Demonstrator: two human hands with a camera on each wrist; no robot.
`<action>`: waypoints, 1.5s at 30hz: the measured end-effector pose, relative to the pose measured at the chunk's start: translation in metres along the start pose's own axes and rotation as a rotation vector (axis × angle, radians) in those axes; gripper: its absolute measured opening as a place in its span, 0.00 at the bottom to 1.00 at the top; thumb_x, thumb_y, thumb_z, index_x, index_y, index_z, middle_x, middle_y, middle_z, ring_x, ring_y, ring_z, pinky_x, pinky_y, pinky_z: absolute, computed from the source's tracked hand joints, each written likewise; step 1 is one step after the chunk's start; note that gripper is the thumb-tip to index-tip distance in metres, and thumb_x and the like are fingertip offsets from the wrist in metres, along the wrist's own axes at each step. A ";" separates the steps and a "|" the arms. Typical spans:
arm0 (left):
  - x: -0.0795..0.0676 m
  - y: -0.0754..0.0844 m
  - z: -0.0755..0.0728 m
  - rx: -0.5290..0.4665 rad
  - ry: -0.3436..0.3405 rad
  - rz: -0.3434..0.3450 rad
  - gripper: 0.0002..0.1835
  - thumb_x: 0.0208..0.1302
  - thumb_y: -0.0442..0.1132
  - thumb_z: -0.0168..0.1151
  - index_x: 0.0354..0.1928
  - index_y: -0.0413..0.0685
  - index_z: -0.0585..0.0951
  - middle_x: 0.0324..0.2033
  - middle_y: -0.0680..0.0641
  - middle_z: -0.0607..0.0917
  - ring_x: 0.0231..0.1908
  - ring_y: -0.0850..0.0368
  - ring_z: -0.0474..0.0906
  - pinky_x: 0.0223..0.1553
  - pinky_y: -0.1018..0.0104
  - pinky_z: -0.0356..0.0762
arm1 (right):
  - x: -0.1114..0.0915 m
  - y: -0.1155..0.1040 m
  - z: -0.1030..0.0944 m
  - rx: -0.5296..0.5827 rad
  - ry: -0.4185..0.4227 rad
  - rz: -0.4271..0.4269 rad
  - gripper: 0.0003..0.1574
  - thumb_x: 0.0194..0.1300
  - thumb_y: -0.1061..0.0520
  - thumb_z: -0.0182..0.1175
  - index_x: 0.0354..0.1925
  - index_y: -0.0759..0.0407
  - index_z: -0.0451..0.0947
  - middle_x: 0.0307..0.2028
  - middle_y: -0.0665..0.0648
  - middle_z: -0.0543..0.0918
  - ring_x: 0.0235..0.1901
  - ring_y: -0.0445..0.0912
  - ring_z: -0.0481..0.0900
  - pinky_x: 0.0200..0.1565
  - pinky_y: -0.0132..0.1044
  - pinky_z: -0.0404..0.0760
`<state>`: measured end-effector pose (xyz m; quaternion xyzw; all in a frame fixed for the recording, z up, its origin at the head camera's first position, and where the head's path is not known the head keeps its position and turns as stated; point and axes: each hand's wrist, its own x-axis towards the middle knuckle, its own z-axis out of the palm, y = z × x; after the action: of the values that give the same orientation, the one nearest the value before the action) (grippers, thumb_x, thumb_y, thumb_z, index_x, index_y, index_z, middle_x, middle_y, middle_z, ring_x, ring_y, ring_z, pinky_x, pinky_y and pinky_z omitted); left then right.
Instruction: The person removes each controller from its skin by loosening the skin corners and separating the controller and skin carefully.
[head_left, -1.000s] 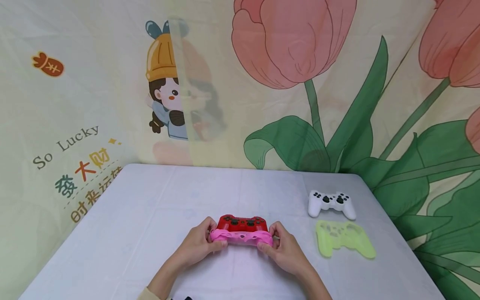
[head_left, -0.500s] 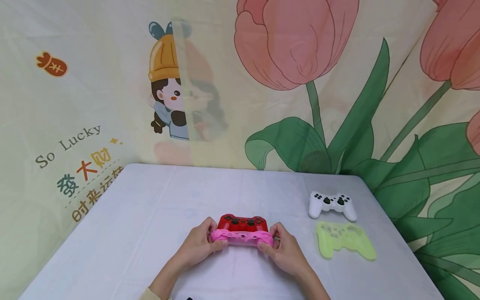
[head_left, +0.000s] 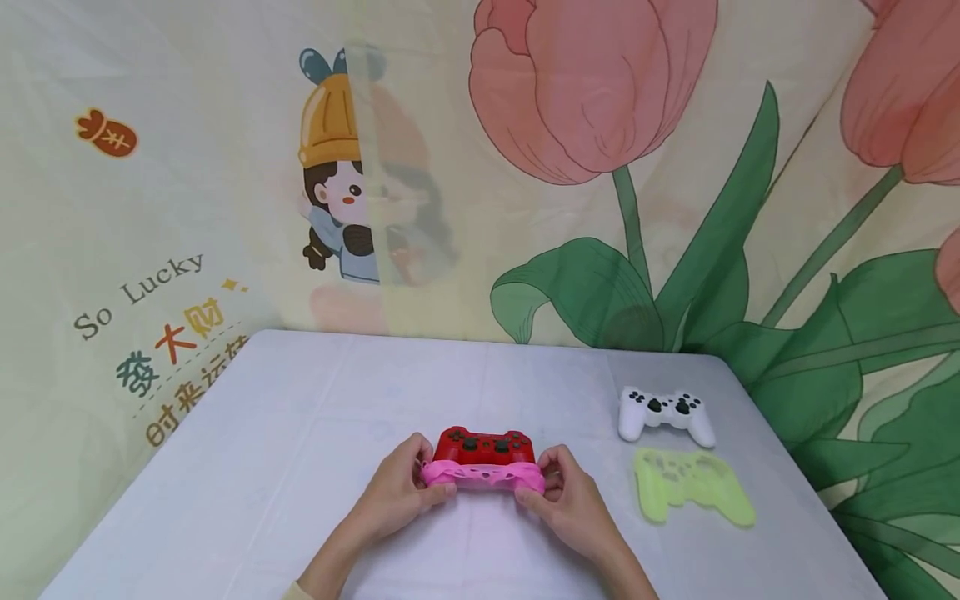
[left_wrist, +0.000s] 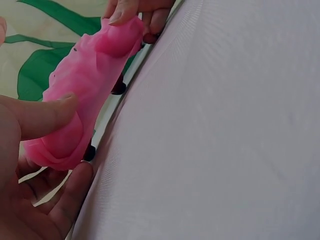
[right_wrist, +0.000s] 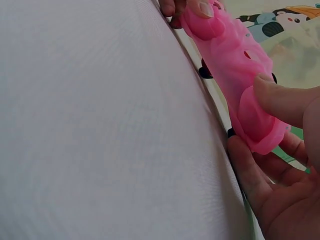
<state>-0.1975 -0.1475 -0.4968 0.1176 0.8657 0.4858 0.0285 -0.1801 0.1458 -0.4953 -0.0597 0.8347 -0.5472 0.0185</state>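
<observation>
A red game controller (head_left: 483,448) with black sticks and buttons is at the front middle of the table. A pink, soft-looking cover (head_left: 483,475) wraps its lower part and grips; the red upper face stays bare. My left hand (head_left: 397,492) grips the left end, its thumb pressing the cover (left_wrist: 70,95) in the left wrist view. The right end is gripped by my right hand (head_left: 568,500), the thumb on the pink cover (right_wrist: 240,75) in the right wrist view. The cover looks bunched and wrinkled along the near side. Dark parts of the controller show beneath it.
A white game controller (head_left: 666,413) lies toward the back right of the table. Just in front of it is a flat yellow-green controller cover (head_left: 693,485). The white-covered table (head_left: 360,392) ends at a printed backdrop (head_left: 420,208).
Both hands keep their grip on the pink cover and red controller, which have barely moved. The head view has tilted slightly, so the background sits a little lower.
</observation>
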 end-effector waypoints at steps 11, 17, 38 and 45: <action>0.002 0.000 0.001 0.032 0.056 0.067 0.26 0.55 0.41 0.85 0.45 0.57 0.74 0.40 0.54 0.75 0.40 0.57 0.76 0.42 0.69 0.78 | 0.000 -0.004 0.001 0.004 0.045 -0.069 0.35 0.50 0.64 0.85 0.52 0.52 0.77 0.49 0.56 0.78 0.41 0.47 0.85 0.45 0.32 0.87; 0.002 0.003 0.001 0.061 0.036 0.130 0.29 0.51 0.38 0.87 0.48 0.61 0.76 0.46 0.56 0.74 0.41 0.59 0.77 0.45 0.69 0.82 | -0.001 -0.006 0.002 -0.071 0.101 -0.105 0.35 0.48 0.66 0.85 0.50 0.47 0.80 0.46 0.52 0.77 0.46 0.47 0.81 0.45 0.30 0.86; 0.000 0.006 0.005 0.126 0.070 0.224 0.26 0.50 0.33 0.86 0.37 0.65 0.77 0.36 0.61 0.76 0.38 0.63 0.74 0.38 0.71 0.77 | -0.004 -0.012 0.004 -0.265 0.128 -0.168 0.28 0.50 0.65 0.84 0.38 0.42 0.77 0.36 0.44 0.74 0.38 0.41 0.73 0.38 0.30 0.76; 0.001 0.007 0.007 0.124 0.079 0.186 0.25 0.50 0.34 0.87 0.36 0.64 0.77 0.35 0.60 0.77 0.37 0.62 0.75 0.38 0.71 0.77 | -0.004 -0.013 0.005 -0.280 0.169 -0.176 0.28 0.48 0.65 0.85 0.34 0.43 0.77 0.34 0.42 0.74 0.34 0.39 0.73 0.36 0.30 0.75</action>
<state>-0.1960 -0.1383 -0.4945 0.1796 0.8798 0.4363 -0.0581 -0.1742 0.1365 -0.4854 -0.0882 0.8928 -0.4283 -0.1081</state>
